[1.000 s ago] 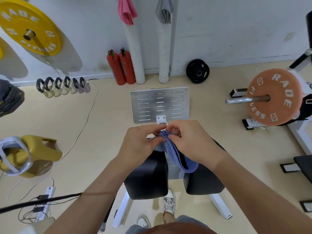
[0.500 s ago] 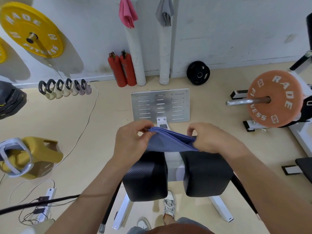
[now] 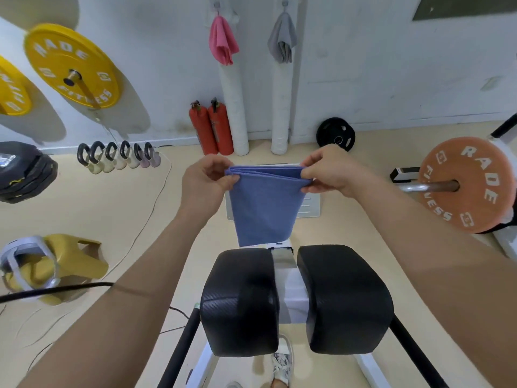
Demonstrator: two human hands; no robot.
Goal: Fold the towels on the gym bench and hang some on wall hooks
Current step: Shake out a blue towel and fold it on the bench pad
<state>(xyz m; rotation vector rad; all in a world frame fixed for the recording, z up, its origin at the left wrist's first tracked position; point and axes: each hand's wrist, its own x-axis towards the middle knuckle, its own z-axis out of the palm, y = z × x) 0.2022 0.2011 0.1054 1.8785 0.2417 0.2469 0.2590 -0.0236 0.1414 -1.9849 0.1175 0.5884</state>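
A folded blue towel [image 3: 265, 204] hangs in the air above the far end of the gym bench. My left hand [image 3: 205, 182] pinches its top left corner and my right hand [image 3: 328, 170] pinches its top right corner, the top edge stretched level between them. The bench's two black pads [image 3: 242, 301] sit below, bare. On the far wall a pink towel [image 3: 222, 42] and a grey towel [image 3: 282, 40] each hang from a hook.
Two white padded posts [image 3: 235, 107] and two red extinguishers [image 3: 211, 127] stand at the wall. A metal footplate [image 3: 310, 205] lies behind the towel. An orange-plated barbell [image 3: 467, 184] is at right, kettlebells [image 3: 120, 156], yellow plates [image 3: 72, 65] and a yellow kettlebell [image 3: 56, 264] at left.
My hands have risen and spread apart with the blue towel, which now hangs down flat from its top edge instead of lying bunched over the bench pads.
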